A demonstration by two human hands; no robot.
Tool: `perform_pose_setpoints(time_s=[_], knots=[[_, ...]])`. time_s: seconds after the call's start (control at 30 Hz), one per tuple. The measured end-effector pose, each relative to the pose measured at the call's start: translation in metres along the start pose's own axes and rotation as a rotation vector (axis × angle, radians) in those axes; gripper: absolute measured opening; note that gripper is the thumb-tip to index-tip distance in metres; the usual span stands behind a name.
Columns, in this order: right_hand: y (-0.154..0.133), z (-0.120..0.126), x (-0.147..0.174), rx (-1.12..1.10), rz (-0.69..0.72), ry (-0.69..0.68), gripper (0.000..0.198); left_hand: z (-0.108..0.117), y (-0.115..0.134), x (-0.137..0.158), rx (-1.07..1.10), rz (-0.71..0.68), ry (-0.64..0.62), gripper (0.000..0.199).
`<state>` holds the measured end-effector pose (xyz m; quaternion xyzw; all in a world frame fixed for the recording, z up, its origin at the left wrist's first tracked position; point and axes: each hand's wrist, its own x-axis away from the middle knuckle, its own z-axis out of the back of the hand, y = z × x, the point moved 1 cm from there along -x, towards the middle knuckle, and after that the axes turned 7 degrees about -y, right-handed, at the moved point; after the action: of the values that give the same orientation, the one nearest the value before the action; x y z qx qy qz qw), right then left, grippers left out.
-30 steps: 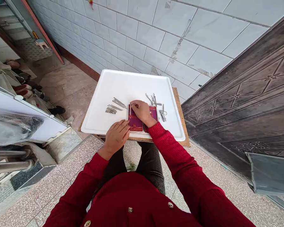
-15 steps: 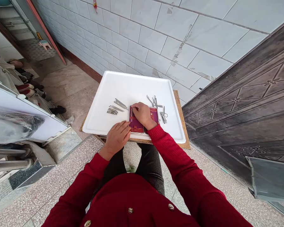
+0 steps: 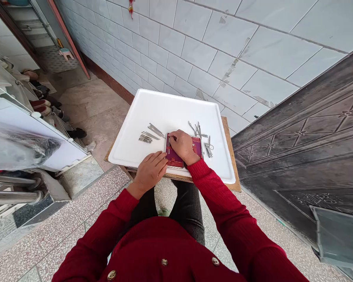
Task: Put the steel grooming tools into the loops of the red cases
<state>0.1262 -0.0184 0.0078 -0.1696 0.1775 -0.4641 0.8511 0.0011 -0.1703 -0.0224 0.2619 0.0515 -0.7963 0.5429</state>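
Note:
A manicure case (image 3: 174,159) lies opened out near the front of the white tray (image 3: 176,105), its lining purple with red loops. Over its upper middle, my right hand (image 3: 184,145) has its fingers curled together at the far left part of the lining; what they pinch is hidden. My left hand (image 3: 150,172) rests flat with fingers outstretched, the tips touching the case's left edge. Left of the case lie several slim metal tools (image 3: 155,130) and a nail clipper (image 3: 145,138). On its right are metal nippers (image 3: 197,129), small scissors (image 3: 209,144) and another clipper (image 3: 208,150).
The tray sits on a wooden board (image 3: 230,149) in front of a tiled wall (image 3: 176,43). A dark patterned door (image 3: 300,149) stands at the right. Shoes (image 3: 41,106) and a rack (image 3: 38,137) are at the left.
The view has shifted slightly, so the scene sits a little further right. My right fingers stay at the case's upper left with only a small shift; my left hand keeps to its edge.

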Motion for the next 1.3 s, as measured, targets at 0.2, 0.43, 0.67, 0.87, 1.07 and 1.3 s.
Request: perform_pose_setpoints(time_s=[0.2, 0.43, 0.67, 0.87, 1.07, 1.3], knots=[[0.0, 0.002, 0.0, 0.004, 0.009, 0.014, 0.028, -0.002, -0.001, 0.002, -0.001, -0.005, 0.005, 0.022], [-0.024, 0.014, -0.005, 0.003, 0.121, -0.082, 0.023, -0.006, -0.003, 0.004, 0.018, -0.011, -0.007, 0.024], [-0.057, 0.016, -0.021, 0.148, 0.16, -0.264, 0.022, -0.009, -0.003, 0.004, -0.046, -0.036, 0.08, 0.019], [-0.059, 0.004, -0.029, 0.191, 0.136, -0.275, 0.024, -0.011, -0.004, 0.005, -0.043, -0.023, 0.052, 0.021], [-0.035, -0.002, -0.027, 0.059, 0.055, -0.11, 0.023, -0.007, -0.003, 0.004, -0.058, -0.032, 0.042, 0.019], [-0.007, 0.003, -0.036, -0.031, -0.052, 0.025, 0.021, -0.007, -0.004, 0.003, -0.04, -0.046, 0.044, 0.02]])
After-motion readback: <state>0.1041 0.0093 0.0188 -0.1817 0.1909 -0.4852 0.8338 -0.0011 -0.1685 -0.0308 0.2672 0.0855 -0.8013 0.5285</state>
